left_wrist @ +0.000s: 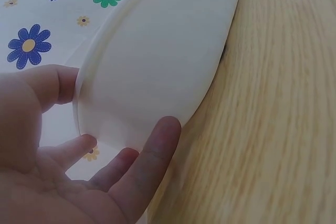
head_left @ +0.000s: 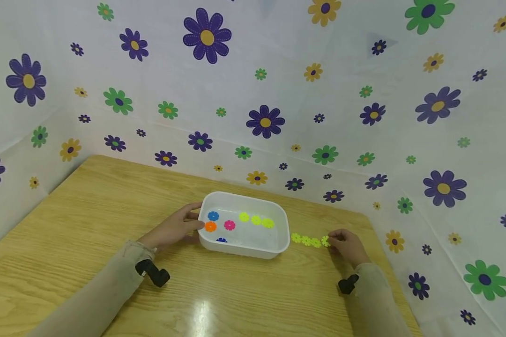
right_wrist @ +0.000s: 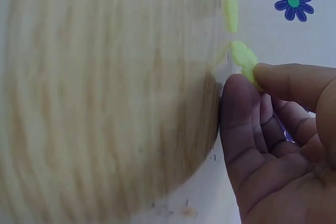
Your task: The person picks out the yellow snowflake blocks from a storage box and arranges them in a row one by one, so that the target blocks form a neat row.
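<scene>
A white plastic tub (head_left: 244, 250) stands on the table, and my left hand (head_left: 178, 228) grips its left end, thumb at the rim and fingers against the outer wall. In the left wrist view that tub wall (left_wrist: 157, 51) lies between thumb and fingers. Right of the tub, my right hand (head_left: 349, 245) pinches a yellow flower-shaped disc (head_left: 325, 241) between thumb and fingertips, tilted in the right wrist view. Just left of it lies a row of yellow flower discs (head_left: 306, 241) on the table.
Inside the tub are an orange disc (head_left: 210, 227), a pink disc (head_left: 229, 225), a light blue disc (head_left: 213, 216), a partly hidden dark blue disc (head_left: 221, 240) and several yellow discs (head_left: 256, 220). Flower-printed cloth (head_left: 265, 84) surrounds the wooden table (head_left: 236, 295) at the back and sides.
</scene>
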Demonstrator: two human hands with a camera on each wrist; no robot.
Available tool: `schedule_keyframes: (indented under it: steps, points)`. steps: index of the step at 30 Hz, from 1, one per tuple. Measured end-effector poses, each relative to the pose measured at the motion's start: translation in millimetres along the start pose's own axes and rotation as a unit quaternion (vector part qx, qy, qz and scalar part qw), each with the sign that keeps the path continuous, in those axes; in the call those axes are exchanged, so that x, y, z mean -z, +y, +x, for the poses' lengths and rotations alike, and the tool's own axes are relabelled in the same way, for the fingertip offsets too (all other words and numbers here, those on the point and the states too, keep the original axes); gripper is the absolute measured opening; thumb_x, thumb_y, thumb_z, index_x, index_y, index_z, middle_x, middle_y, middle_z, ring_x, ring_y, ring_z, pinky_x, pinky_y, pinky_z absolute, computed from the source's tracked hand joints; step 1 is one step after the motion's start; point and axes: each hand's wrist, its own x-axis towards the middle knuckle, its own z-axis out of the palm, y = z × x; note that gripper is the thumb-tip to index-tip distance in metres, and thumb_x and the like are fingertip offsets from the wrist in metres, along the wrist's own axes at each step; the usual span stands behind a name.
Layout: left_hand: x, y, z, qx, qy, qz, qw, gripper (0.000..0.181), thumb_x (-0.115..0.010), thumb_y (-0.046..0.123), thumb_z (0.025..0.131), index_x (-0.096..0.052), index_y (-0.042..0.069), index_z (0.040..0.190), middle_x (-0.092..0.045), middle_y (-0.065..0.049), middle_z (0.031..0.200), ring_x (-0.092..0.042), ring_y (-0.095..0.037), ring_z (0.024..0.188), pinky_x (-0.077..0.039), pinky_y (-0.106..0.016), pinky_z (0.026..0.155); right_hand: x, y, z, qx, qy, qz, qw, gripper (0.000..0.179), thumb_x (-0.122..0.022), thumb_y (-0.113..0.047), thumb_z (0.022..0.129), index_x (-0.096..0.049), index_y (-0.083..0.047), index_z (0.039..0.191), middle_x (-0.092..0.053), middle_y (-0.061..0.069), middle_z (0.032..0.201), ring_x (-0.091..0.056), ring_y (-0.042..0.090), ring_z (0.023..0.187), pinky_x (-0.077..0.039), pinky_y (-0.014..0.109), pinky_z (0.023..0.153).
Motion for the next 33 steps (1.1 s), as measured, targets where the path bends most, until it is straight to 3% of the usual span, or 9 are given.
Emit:
schedule_keyframes:
  steps: [6, 13, 33]
  points:
    - [0.0, 0.8, 0.2, 0.001, 0.001, 0.007, 1.0000, 0.066, -0.060, 0.017, 0.105, -0.029, 0.015, 0.163, -0.047, -0.027, 0.145, -0.062, -0.037, 0.117, -0.061, -0.048, 0.092, 1.4, -3.6, -5.2, -0.002, -0.008, -0.032, 0.9995, 0.029, -0.067, -0.019, 0.101, -0.065, 0.004, 0.118, -0.069, 0.011, 0.105, -0.065, 0.015, 0.087, -0.058, 0.027, 0.073]
    - [0.3, 1.8, 0.9, 0.005, 0.000, 0.010, 0.9999, 0.066, -0.060, 0.017, 0.105, -0.028, 0.015, 0.163, -0.047, -0.027, 0.146, -0.062, -0.037, 0.119, -0.061, -0.048, 0.093, 2.7, -7.6, -8.1, -0.011, -0.014, -0.034, 0.9993, 0.028, -0.067, -0.019, 0.101, -0.066, 0.004, 0.116, -0.070, 0.009, 0.101, -0.065, 0.016, 0.085, -0.058, 0.029, 0.072]
    - [-0.9, 1.6, 0.3, 0.010, 0.008, 0.013, 0.9998, 0.067, -0.061, 0.019, 0.105, -0.029, 0.016, 0.163, -0.048, -0.026, 0.145, -0.062, -0.036, 0.118, -0.061, -0.047, 0.093, -3.3, -1.0, -6.8, 0.004, -0.016, -0.047, 0.9988, 0.029, -0.067, -0.018, 0.101, -0.065, 0.003, 0.121, -0.069, 0.012, 0.107, -0.064, 0.017, 0.088, -0.057, 0.028, 0.073]
